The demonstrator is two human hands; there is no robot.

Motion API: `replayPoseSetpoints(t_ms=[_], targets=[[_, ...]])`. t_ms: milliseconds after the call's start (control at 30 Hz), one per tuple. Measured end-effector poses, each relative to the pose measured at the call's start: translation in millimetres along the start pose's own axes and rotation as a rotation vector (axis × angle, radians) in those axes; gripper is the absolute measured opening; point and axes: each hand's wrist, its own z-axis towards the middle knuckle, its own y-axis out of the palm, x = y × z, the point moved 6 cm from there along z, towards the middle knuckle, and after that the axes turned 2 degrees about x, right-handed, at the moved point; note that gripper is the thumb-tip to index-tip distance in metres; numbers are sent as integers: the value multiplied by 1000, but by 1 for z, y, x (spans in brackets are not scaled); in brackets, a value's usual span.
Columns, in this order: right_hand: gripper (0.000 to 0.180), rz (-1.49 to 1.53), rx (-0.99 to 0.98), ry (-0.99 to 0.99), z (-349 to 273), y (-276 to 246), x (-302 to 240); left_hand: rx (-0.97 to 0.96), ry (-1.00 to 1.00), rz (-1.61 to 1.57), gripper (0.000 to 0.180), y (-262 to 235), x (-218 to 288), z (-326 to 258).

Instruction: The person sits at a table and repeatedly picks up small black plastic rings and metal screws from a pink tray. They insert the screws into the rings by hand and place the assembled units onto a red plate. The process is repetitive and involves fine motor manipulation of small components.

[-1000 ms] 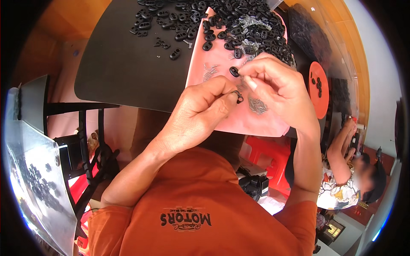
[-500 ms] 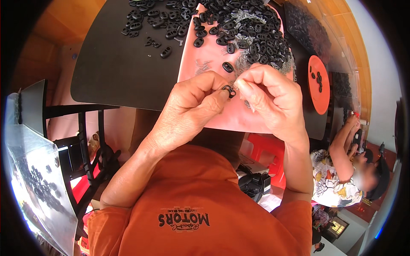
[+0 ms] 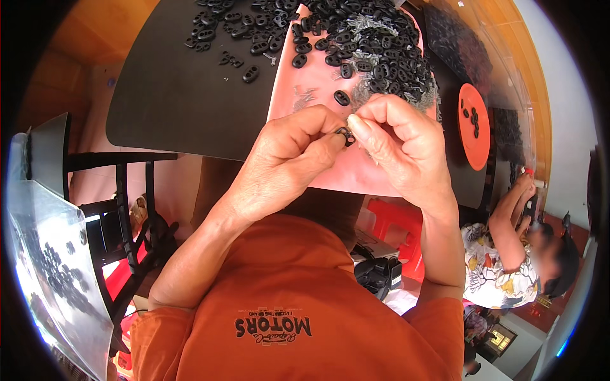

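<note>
Above the near part of a pink sheet (image 3: pixel 375 181), my left hand (image 3: pixel 283 155) pinches a black two-hole cord lock part (image 3: pixel 346 135) between thumb and forefinger. My right hand (image 3: pixel 403 136) is closed in a pinch, its thumb and fingertip touching the far side of that part. A tiny pale piece, perhaps a spring, shows at the right fingertips; more pale slivers stick out below the right thumb. Just beyond both hands lies a single black cord lock (image 3: pixel 342 98).
A heap of black cord locks (image 3: pixel 394 60) covers the far sheet, mixed with silvery spring-like slivers (image 3: pixel 372 28). More black parts (image 3: pixel 251 74) lie on the dark table (image 3: pixel 184 95). An orange plate (image 3: pixel 470 136) holds several. Another person (image 3: pixel 508 254) sits at the right.
My right fingertips have come in closer against the cord lock part, which has tilted slightly. The left hand keeps its pinch. The view has shifted a little.
</note>
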Motion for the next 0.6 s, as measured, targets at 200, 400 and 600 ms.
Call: replayPoseSetpoints(t_ms=[200,400,600], targets=[[14,-34,6,25,0,1,0,0,-4,13,11,0,1,0],[15,-71,28,-4,-3,3,4,44,58,97,13,-1,-2,1],[10,-61,19,-50,-7,2,3,30,66,116,13,1,0,2]])
